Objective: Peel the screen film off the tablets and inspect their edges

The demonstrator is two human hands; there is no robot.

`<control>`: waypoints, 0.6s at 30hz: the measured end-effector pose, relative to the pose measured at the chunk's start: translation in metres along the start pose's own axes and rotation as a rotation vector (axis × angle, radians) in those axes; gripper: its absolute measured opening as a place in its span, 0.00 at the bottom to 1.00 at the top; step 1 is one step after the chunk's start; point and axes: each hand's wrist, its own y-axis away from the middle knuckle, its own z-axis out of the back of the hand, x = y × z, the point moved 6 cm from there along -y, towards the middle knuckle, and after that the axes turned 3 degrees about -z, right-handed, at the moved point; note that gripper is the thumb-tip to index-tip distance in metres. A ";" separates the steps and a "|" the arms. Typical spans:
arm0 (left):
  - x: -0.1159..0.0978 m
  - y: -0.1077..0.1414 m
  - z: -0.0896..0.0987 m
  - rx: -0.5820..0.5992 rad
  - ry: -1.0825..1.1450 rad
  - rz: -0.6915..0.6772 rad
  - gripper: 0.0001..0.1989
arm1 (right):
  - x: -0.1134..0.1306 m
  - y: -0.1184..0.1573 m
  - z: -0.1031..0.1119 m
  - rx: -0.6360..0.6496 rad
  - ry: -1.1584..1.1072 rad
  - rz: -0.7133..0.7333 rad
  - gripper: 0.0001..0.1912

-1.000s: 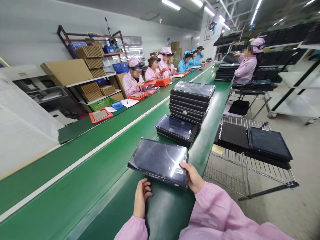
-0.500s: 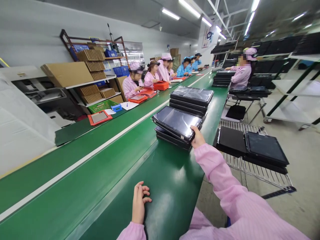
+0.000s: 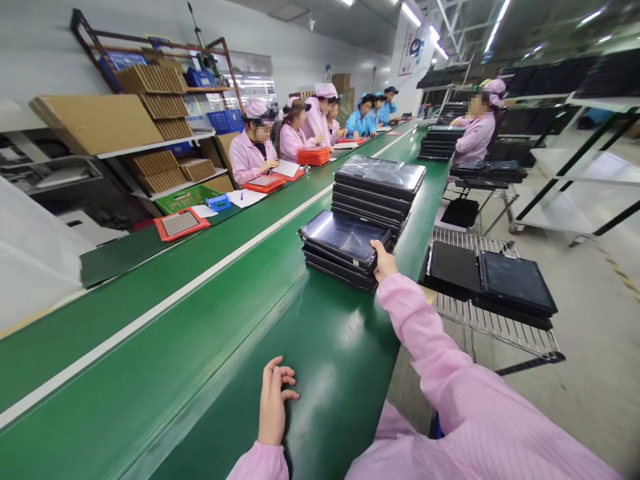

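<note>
head view: the right hand [image 3: 384, 260] grips the near right corner of the top tablet [image 3: 345, 235], thumb on its glossy glass, other fingers mostly hidden. this flat dark slab lies on the short stack [image 3: 339, 268] of black, thin-edged tablets. the left hand [image 3: 274, 407] holds nothing, fingers loosely curled, well apart from the short stack on its near side, over the smooth green bench [image 3: 325, 333]; whether it touches that surface i cannot tell. just beyond the short stack rises the tall stack [image 3: 373, 193], its shiny top catching light. to the right of the short stack is a wire shelf [image 3: 500, 330] of thin metal bars, bearing a matt black slab [image 3: 453, 267] and a glassy tablet [image 3: 517, 277]. left of the short stack runs a straight white strip [image 3: 200, 280]; farther beyond sit an orange pile [image 3: 313, 157] and a person in pink cloth [image 3: 253, 160].
</note>
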 end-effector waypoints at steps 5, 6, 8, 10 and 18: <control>0.001 0.000 -0.001 0.007 0.017 0.004 0.29 | 0.013 -0.014 0.020 0.001 0.270 -0.101 0.14; 0.001 0.000 -0.001 0.001 0.018 0.001 0.28 | 0.014 -0.016 0.023 -0.006 0.310 -0.109 0.14; 0.000 0.000 0.000 -0.009 0.021 -0.005 0.28 | 0.016 -0.018 0.027 -0.015 0.370 -0.105 0.14; 0.000 0.000 0.000 -0.014 0.022 -0.010 0.28 | 0.017 -0.017 0.028 -0.014 0.411 -0.087 0.15; -0.003 0.000 -0.002 0.012 -0.029 -0.003 0.26 | 0.030 -0.011 0.026 0.022 0.418 0.085 0.15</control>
